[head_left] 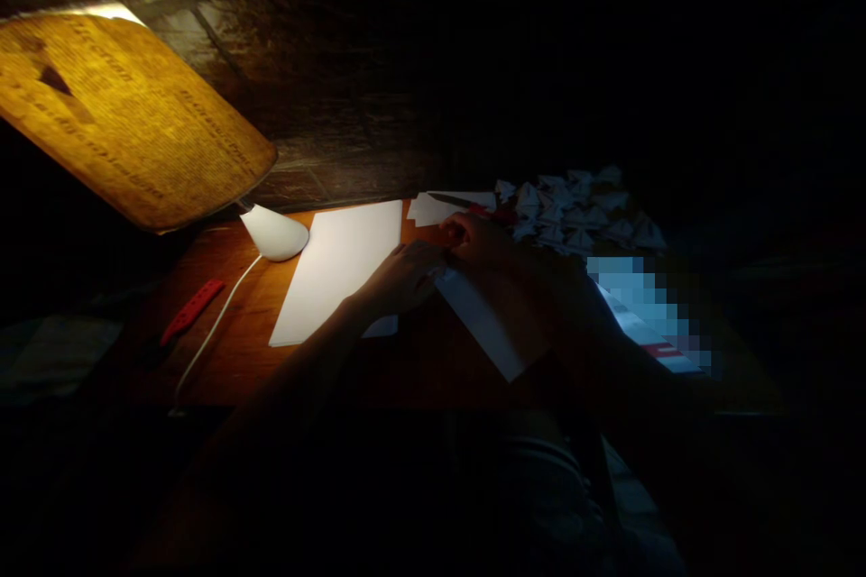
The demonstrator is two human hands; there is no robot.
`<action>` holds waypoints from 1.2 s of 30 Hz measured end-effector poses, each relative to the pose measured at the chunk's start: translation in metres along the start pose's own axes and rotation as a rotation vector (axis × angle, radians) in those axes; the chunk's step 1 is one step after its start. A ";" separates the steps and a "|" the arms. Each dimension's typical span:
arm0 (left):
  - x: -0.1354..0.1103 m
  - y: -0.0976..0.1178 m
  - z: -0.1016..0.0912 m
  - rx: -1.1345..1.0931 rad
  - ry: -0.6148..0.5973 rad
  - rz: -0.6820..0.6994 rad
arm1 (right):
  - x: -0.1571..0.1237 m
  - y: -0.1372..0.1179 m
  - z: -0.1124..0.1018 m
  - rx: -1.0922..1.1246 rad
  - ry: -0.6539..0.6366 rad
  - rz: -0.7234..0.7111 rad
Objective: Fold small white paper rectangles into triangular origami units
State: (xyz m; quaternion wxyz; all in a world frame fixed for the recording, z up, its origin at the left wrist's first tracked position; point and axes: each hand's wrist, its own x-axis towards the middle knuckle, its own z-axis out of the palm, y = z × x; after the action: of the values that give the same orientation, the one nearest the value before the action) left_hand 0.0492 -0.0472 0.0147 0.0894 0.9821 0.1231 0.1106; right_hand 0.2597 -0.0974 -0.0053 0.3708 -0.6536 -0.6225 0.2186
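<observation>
In dim lamplight my left hand (400, 278) rests curled on the near end of a narrow folded strip of white paper (483, 325) that runs toward me on the wooden table (236, 334). My right hand (475, 237) is closed, pinching the far end of the same strip. A larger white sheet (338, 266) lies flat just left of my left hand. Behind my right hand sits a pile of several small folded white paper pieces (582, 212).
A yellow lampshade (128, 122) hangs over the left, its white base (274, 233) and cord (216, 325) on the table. A red perforated strip (191, 311) lies at the left edge. A blurred bright object (642, 306) sits right. Surroundings are dark.
</observation>
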 end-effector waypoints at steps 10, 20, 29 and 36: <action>-0.001 0.000 -0.001 -0.011 -0.014 -0.025 | -0.001 -0.003 -0.003 0.049 -0.028 0.063; -0.002 -0.005 0.004 -0.020 0.009 -0.028 | 0.002 -0.002 -0.002 0.014 -0.042 0.042; -0.003 -0.021 0.015 -0.027 0.059 -0.033 | 0.000 0.001 -0.001 0.000 -0.007 0.008; -0.006 -0.022 0.007 -0.049 0.070 -0.074 | -0.007 -0.004 -0.004 -0.039 -0.036 -0.086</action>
State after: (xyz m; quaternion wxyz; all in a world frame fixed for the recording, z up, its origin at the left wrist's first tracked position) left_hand 0.0407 -0.0283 0.0027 0.1130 0.9700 0.1596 0.1442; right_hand 0.2591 -0.1058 -0.0007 0.3557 -0.6295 -0.6606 0.2020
